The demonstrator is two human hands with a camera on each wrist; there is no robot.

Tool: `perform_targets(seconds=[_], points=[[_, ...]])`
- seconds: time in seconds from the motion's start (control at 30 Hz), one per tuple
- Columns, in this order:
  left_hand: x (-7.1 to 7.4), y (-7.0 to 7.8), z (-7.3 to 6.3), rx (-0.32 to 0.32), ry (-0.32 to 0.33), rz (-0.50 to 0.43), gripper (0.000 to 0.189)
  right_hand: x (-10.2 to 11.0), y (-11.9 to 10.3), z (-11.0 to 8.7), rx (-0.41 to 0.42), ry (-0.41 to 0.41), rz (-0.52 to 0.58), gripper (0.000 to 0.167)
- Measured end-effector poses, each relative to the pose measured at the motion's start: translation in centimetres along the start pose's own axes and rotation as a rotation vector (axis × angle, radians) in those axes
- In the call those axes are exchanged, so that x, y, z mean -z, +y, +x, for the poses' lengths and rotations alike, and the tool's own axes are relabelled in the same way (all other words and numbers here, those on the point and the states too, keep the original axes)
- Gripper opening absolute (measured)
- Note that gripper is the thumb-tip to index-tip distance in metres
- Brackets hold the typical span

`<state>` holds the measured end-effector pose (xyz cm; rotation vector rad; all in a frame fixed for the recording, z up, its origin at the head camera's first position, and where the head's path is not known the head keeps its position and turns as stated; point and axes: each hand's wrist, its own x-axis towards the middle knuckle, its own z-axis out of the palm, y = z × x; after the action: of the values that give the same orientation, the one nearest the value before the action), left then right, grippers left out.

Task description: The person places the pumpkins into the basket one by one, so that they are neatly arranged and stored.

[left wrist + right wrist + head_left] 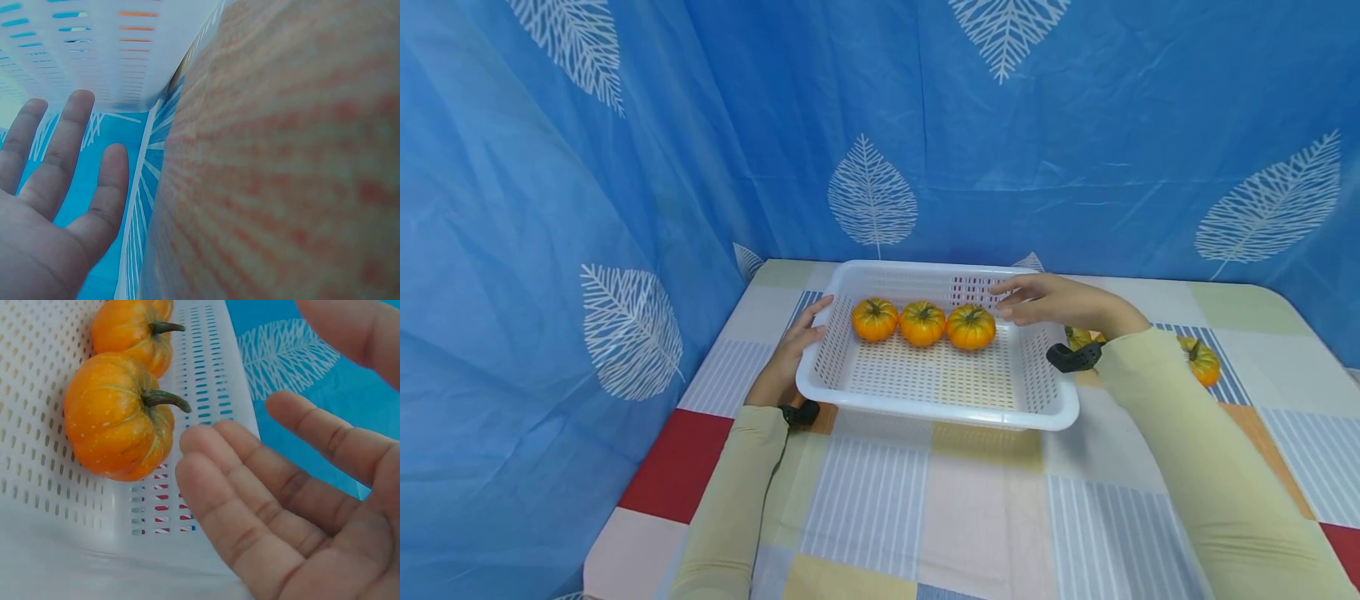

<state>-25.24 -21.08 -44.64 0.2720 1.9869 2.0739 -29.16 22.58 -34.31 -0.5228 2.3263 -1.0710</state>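
Observation:
Three small orange pumpkins sit side by side along the back of a white perforated plastic basket (917,406): the left one (875,320), the middle one (922,323) and the right one (972,327). My left hand (788,354) is at the basket's left side, its fingers extended by the rim; in the left wrist view they lie near the slotted wall (125,56). Over the basket's right end hovers my right hand (1052,302), fingers loosely bent and holding nothing. In the right wrist view its fingertips are close beside the nearest pumpkin (115,419), apart from it.
Right of the basket, partly hidden by my right arm, are more pumpkins, one (1078,337) near the basket and another (1202,362) farther right. A patchwork tablecloth (977,517) covers the table. Blue leaf-print curtains (925,167) hang behind and to the left.

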Motion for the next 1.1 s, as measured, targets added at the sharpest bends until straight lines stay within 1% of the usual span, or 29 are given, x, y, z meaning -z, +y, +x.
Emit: perform_targets(seconds=[0.2,0.37,0.47,0.6,0.67,0.8,0.9,1.03,1.1], points=[[0.0,0.0,0.1,-0.008,-0.008,0.003,0.069,0.4,0.8,-1.1,0.011,-0.004,0.054,0.067],[0.1,-0.2,0.3,-0.02,-0.016,-0.005,0.07,0.6,1.2,-2.0,0.026,-0.009,0.089,0.064],[0.2,-0.2,0.2,-0.013,-0.016,-0.014,0.07,0.6,1.5,-2.5,0.051,-0.001,0.111,0.062],[0.1,-0.2,0.2,-0.011,-0.02,-0.023,0.07,0.4,2.0,-3.1,0.095,0.017,0.168,0.058],[0.2,-0.2,0.3,-0.028,-0.027,-0.023,0.071,0.3,2.4,-3.3,0.12,0.021,0.208,0.058],[0.3,-0.4,0.5,-0.063,-0.046,-0.021,0.073,0.2,3.1,-4.0,0.146,0.043,0.25,0.057],[0.4,-0.5,0.6,-0.077,-0.056,-0.025,0.074,0.0,3.6,-4.5,0.169,0.083,0.262,0.054],[0.4,-0.5,0.6,-0.066,-0.049,-0.02,0.073,-0.4,4.5,-4.9,0.262,0.124,0.319,0.043],[0.4,-0.5,0.6,-0.057,-0.042,-0.013,0.073,-0.6,5.1,-5.0,0.315,0.13,0.36,0.044]])
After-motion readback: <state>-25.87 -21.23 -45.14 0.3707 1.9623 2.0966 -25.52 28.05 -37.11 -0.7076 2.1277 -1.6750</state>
